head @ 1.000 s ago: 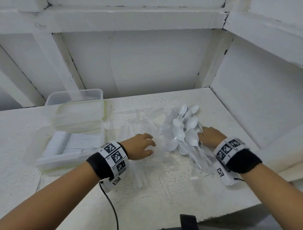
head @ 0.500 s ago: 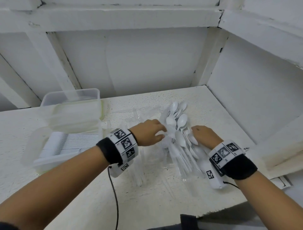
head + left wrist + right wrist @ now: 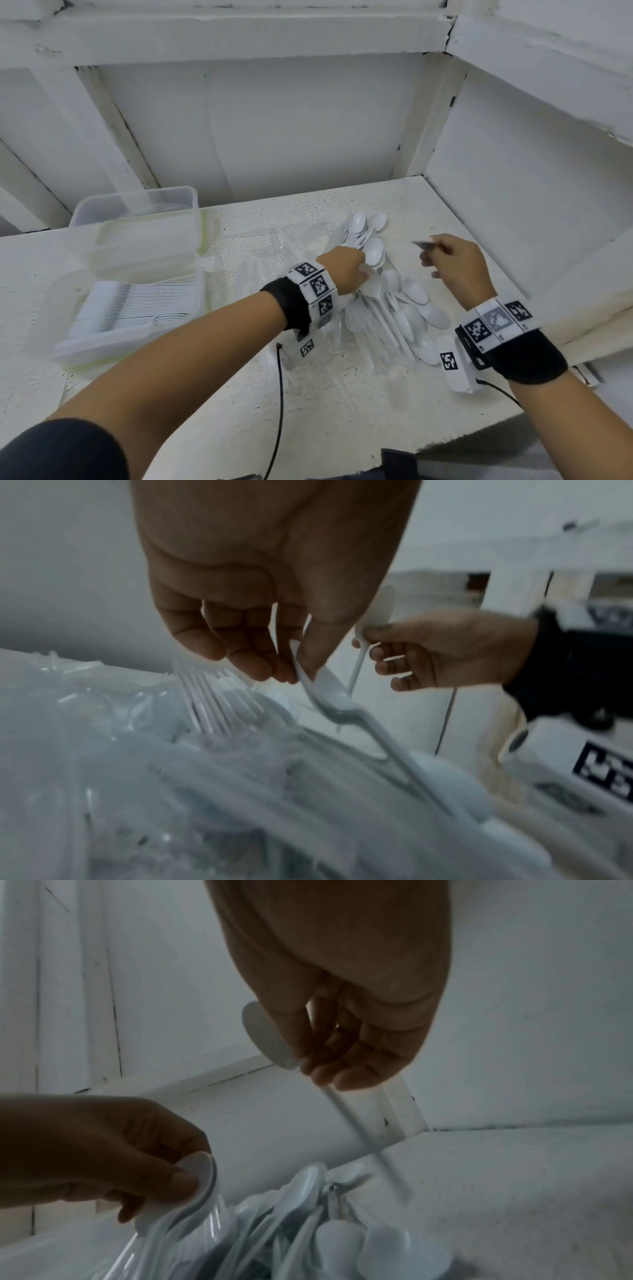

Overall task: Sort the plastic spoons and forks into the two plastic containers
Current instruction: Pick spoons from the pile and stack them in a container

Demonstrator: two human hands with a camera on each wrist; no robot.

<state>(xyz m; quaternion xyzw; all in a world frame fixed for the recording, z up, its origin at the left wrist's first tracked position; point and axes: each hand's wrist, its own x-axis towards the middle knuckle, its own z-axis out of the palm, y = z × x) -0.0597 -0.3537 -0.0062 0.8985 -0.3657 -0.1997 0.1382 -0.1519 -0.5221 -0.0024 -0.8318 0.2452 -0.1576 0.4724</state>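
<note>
Overhead, white beams framed the speckled shelf (image 3: 342, 411); left hand (image 3: 344, 270) pinched spoons (image 3: 202, 1180), right hand (image 3: 457, 263) pinched one spoon (image 3: 265, 1038).

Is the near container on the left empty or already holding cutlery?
Holding cutlery: the near container shows a packed row of white forks inside.

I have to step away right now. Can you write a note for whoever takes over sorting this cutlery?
Left hand: pinching a spoon at the pile.
Right hand: holding one spoon, lifted clear of the pile.
Spoon pile at centre-right; clear forks lie beside it.
Near container already holds stacked white cutlery; far container looks empty.
Left: most of the pile and the forks.
</note>
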